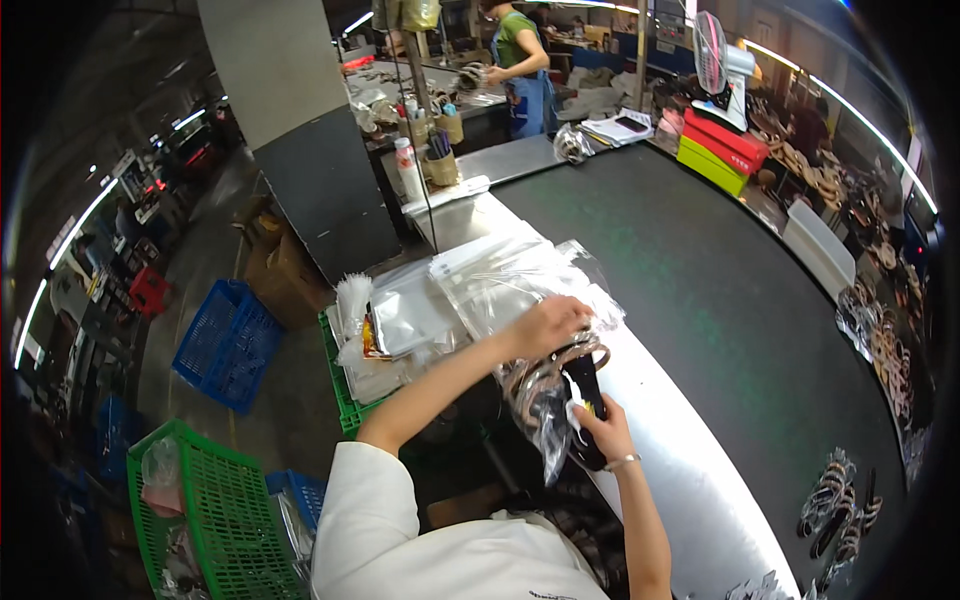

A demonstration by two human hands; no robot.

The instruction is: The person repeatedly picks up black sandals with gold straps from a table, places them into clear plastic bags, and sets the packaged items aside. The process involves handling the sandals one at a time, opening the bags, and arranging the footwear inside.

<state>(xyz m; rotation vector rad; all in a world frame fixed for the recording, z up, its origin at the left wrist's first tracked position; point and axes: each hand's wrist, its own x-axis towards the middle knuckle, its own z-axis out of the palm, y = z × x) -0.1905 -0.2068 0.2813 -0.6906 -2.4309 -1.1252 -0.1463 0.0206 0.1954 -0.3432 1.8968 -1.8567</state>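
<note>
My right hand point(608, 434) grips a dark-soled sandal point(584, 384) at the front edge of the metal table, its thumb on the sole and a bit of white material beside it. Just above the sandal's brown, ring-like straps point(540, 380), my left hand point(548, 326) has its fingers bent and drawn together. What they pinch, if anything, is hidden. Clear plastic wrap point(552, 450) hangs around the straps and below them. A stack of clear plastic bags point(490, 285) lies flat on the table just beyond my left hand.
A dark conveyor belt point(690, 270) runs along the metal ledge point(665, 420); wrapped sandals point(835, 510) lie on its near right. Green crate point(215, 510) and blue crate point(228, 345) stand left, near a pillar point(320, 180). A fan point(722, 65) tops boxes; a co-worker point(522, 70) stands beyond.
</note>
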